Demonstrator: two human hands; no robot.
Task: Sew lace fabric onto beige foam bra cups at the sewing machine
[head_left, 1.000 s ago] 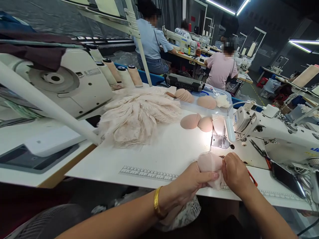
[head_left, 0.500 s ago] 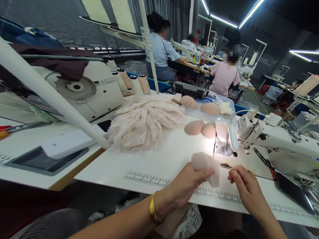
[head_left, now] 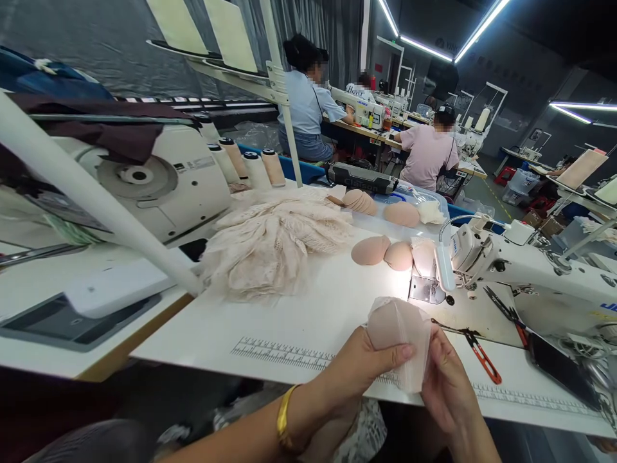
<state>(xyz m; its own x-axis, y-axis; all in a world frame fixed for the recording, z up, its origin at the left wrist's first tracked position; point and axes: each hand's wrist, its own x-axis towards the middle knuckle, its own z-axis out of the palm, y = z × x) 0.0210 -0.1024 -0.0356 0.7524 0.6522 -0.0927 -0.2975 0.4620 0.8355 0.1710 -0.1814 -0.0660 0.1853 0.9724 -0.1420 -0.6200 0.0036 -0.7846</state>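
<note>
Where hands (head_left: 409, 373) meet (pinching): cup (head_left: 398, 325)

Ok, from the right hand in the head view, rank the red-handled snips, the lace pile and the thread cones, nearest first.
Measured from the right hand:
1. Red-handled snips, on the table just right of it.
2. Lace pile, up and to the left, mid-table.
3. Thread cones, farthest, standing behind the lace pile.

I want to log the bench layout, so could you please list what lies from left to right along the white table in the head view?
Heap of cream lace fabric → tan foam bra cups → white sewing machine
</note>
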